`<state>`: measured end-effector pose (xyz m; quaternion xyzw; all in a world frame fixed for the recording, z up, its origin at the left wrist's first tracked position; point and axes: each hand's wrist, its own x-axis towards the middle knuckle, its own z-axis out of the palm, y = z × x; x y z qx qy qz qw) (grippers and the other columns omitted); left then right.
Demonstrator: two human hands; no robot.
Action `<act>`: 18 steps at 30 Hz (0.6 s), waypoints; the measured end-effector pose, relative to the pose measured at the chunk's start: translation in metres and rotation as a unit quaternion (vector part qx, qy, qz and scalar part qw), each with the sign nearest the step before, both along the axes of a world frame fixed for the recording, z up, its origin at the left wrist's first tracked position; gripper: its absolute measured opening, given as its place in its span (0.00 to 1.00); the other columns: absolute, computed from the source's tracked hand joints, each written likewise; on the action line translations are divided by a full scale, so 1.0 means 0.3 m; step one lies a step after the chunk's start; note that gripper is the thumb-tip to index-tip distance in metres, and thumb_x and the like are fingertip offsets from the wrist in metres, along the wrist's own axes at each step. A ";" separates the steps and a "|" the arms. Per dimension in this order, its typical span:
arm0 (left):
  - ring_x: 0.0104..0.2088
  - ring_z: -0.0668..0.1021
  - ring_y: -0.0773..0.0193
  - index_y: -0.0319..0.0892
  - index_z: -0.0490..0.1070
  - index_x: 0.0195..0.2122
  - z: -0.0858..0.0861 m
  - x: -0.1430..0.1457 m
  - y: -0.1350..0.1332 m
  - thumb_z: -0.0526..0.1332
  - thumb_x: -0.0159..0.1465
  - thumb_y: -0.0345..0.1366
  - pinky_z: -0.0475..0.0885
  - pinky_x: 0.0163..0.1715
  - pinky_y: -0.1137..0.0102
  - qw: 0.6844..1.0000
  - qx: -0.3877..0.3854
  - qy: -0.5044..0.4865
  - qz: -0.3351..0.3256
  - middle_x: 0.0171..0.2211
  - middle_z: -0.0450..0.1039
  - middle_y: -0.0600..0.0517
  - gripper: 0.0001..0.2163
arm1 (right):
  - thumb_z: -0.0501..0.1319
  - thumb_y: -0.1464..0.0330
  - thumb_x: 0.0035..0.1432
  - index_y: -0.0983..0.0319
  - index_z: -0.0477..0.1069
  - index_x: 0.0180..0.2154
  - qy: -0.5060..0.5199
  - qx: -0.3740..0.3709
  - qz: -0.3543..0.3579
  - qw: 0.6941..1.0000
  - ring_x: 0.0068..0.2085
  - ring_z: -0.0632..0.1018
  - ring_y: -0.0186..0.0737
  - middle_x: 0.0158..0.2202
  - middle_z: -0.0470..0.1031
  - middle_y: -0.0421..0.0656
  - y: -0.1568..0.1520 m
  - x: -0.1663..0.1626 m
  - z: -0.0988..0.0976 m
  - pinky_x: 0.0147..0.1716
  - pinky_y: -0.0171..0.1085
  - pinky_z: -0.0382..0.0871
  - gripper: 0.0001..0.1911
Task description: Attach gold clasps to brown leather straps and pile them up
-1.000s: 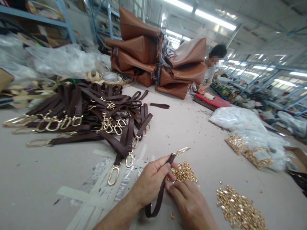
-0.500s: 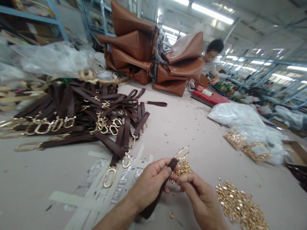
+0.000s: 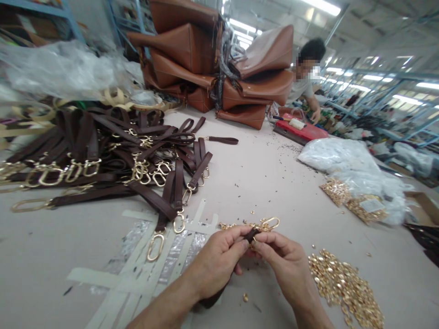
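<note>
My left hand (image 3: 221,260) is closed around a dark brown leather strap (image 3: 252,235), thumb on top. The strap's tail hangs down under my wrist. A gold oval ring (image 3: 270,223) hangs off its far end. My right hand (image 3: 286,262) is pinched at the strap's end, touching it; a glint of gold at the thumb tip looks like a small stud, mostly hidden by the fingers. Behind my fingertips lies a small heap of gold studs (image 3: 228,225), partly covered by my hands. To the right spreads a larger pile of gold studs (image 3: 346,285).
Many brown straps with gold clasps (image 3: 137,141) lie piled on the left. Tape strips (image 3: 116,283) cross the table. Brown leather bags (image 3: 192,50) are stacked at the back. A plastic bag (image 3: 336,155) and stud packets (image 3: 365,208) sit right. A co-worker (image 3: 307,77) stands behind.
My right hand has moved up and left to the strap's end, meeting my left fingers. The strap end and ring have tipped forward and lower. The co-worker's arm has shifted over the red item.
</note>
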<state>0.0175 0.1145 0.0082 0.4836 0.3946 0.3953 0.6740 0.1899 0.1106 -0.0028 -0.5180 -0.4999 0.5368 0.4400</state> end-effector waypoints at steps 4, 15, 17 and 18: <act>0.29 0.73 0.66 0.47 0.75 0.54 0.005 0.000 -0.008 0.55 0.67 0.33 0.71 0.25 0.75 0.999 0.026 0.042 0.006 0.36 0.77 0.52 0.16 | 0.69 0.61 0.55 0.60 0.79 0.34 -0.003 0.002 0.005 1.000 0.33 0.81 0.39 0.33 0.82 0.42 -0.003 0.001 0.005 0.35 0.35 0.76 0.08; 0.28 0.81 0.62 0.46 0.72 0.58 -0.022 -0.010 -0.013 0.54 0.69 0.36 0.78 0.43 0.65 0.937 0.256 0.237 0.024 0.30 0.81 0.53 0.18 | 0.68 0.64 0.56 0.61 0.77 0.33 0.050 0.038 -0.020 0.998 0.32 0.79 0.37 0.30 0.80 0.41 -0.031 -0.018 0.011 0.36 0.34 0.74 0.07; 0.37 0.84 0.59 0.44 0.73 0.56 -0.037 -0.013 -0.005 0.54 0.69 0.37 0.77 0.47 0.64 0.922 0.293 0.249 0.038 0.38 0.84 0.50 0.17 | 0.68 0.64 0.56 0.62 0.76 0.32 0.074 0.042 -0.032 0.996 0.33 0.79 0.37 0.30 0.80 0.41 -0.038 -0.024 0.008 0.36 0.35 0.74 0.07; 0.41 0.84 0.58 0.44 0.74 0.55 -0.046 -0.013 -0.001 0.55 0.68 0.36 0.77 0.47 0.65 0.915 0.314 0.250 0.042 0.42 0.83 0.49 0.17 | 0.68 0.65 0.56 0.62 0.76 0.32 0.084 0.043 -0.039 0.995 0.33 0.79 0.37 0.30 0.80 0.41 -0.041 -0.025 0.006 0.37 0.36 0.74 0.07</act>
